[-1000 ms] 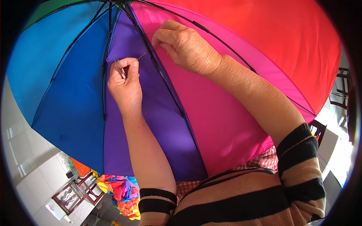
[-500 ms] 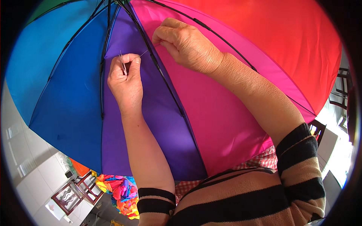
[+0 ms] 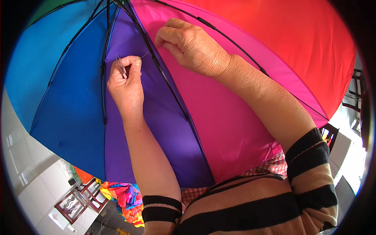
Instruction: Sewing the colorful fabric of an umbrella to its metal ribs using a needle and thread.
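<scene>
In the head view, our left hand (image 3: 127,86) is over the purple panel (image 3: 168,129) of the open umbrella (image 3: 192,102), fingers pinching a needle-like piece (image 3: 145,55) and curled about a metal tool (image 3: 122,69). Our right hand (image 3: 196,49) is over its pink panel (image 3: 223,125), fingers bent; we cannot tell whether they grip anything.

Hands (image 3: 126,87) (image 3: 197,50) before umbrella (image 3: 235,125), fabric heap (image 3: 127,200) behind its lower left, chair (image 3: 355,94) far right

Dark chairs (image 3: 71,205) stand on a pale, sunlit floor (image 3: 27,154).
</scene>
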The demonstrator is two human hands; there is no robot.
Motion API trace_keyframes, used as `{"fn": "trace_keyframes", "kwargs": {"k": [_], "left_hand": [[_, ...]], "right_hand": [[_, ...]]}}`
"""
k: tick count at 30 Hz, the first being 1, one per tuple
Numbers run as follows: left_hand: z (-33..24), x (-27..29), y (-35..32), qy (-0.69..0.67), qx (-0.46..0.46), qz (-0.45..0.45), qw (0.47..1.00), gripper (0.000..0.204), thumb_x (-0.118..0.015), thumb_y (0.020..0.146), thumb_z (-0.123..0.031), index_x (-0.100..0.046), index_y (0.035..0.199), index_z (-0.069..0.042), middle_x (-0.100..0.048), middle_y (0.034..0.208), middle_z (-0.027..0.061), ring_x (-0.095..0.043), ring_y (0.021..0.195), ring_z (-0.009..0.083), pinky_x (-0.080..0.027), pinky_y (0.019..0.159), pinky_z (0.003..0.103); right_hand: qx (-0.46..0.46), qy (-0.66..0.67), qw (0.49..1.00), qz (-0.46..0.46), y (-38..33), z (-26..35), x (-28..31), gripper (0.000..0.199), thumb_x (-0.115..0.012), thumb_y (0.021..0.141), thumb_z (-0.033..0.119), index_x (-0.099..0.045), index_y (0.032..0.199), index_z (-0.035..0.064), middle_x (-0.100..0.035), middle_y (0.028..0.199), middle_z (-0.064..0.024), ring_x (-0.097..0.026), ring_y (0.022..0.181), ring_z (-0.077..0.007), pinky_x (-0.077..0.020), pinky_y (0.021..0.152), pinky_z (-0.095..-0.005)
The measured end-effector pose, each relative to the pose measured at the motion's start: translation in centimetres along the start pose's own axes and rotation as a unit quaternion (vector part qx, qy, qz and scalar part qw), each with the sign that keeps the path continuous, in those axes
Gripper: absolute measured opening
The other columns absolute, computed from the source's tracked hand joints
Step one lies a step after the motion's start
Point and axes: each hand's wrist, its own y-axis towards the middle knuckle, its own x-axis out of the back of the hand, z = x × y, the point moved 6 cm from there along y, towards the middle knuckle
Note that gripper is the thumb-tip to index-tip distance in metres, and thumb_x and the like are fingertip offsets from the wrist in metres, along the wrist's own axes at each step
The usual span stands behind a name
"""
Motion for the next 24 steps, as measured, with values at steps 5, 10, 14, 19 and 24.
{"fn": "trace_keyframes", "kwargs": {"k": [5,10,14,19,24], "left_hand": [[0.1,-0.4,-0.1,-0.037,0.001,0.013,0.999,0.007,-0.067,0.086,-0.002,-0.063,0.081,-0.006,-0.053,0.072,-0.0062,-0.042,0.064,0.0032,-0.037,0.058,0.019],[-0.1,-1.8,0.1,-0.031,0.003,0.013,0.999,0.008,-0.066,0.086,-0.001,-0.063,0.080,-0.004,-0.053,0.071,-0.0062,-0.043,0.065,0.0038,-0.037,0.058,0.020],[0.1,-2.7,-0.1,-0.032,0.016,0.014,0.999,0.009,-0.068,0.084,-0.002,-0.062,0.090,-0.004,-0.055,0.080,-0.0037,-0.044,0.066,0.0039,-0.038,0.058,0.020],[-0.6,-2.0,-0.8,-0.092,-0.035,-0.004,0.995,0.033,-0.075,0.077,-0.003,-0.056,0.104,-0.005,-0.053,0.091,0.0005,-0.044,0.066,0.0056,-0.040,0.057,0.021],[-1.3,-2.4,-0.8,-0.041,-0.037,-0.008,0.998,0.042,-0.079,0.072,-0.004,-0.054,0.105,-0.004,-0.051,0.091,0.0028,-0.044,0.064,0.0081,-0.041,0.056,0.022]], "right_hand": [[0.004,-0.007,1.000,-0.002,0.0,-0.1,-0.1,0.010,-0.060,0.082,0.000,-0.061,0.092,0.0031,-0.061,0.090,-0.0100,-0.065,0.084,-0.0280,-0.0553,0.075,-0.0355],[-0.003,-0.037,0.999,0.001,0.4,0.6,-0.3,0.010,-0.062,0.080,0.003,-0.061,0.090,0.0041,-0.060,0.090,-0.0097,-0.064,0.084,-0.0285,-0.0548,0.072,-0.0364],[0.063,-0.178,0.982,0.015,1.2,2.7,0.6,0.012,-0.059,0.081,0.008,-0.060,0.092,0.0067,-0.060,0.093,-0.0088,-0.062,0.092,-0.0275,-0.0539,0.072,-0.0372],[-0.011,0.435,0.858,0.273,1.1,1.0,22.7,0.026,-0.039,0.096,0.006,-0.054,0.117,-0.0004,-0.055,0.121,-0.0167,-0.055,0.113,-0.0230,-0.0488,0.094,-0.0334],[-0.225,0.506,0.746,-0.370,-11.1,-9.5,50.0,0.036,-0.036,0.101,0.007,-0.043,0.134,-0.0053,-0.053,0.131,-0.0179,-0.052,0.121,-0.0257,-0.0439,0.104,-0.0380]]}}
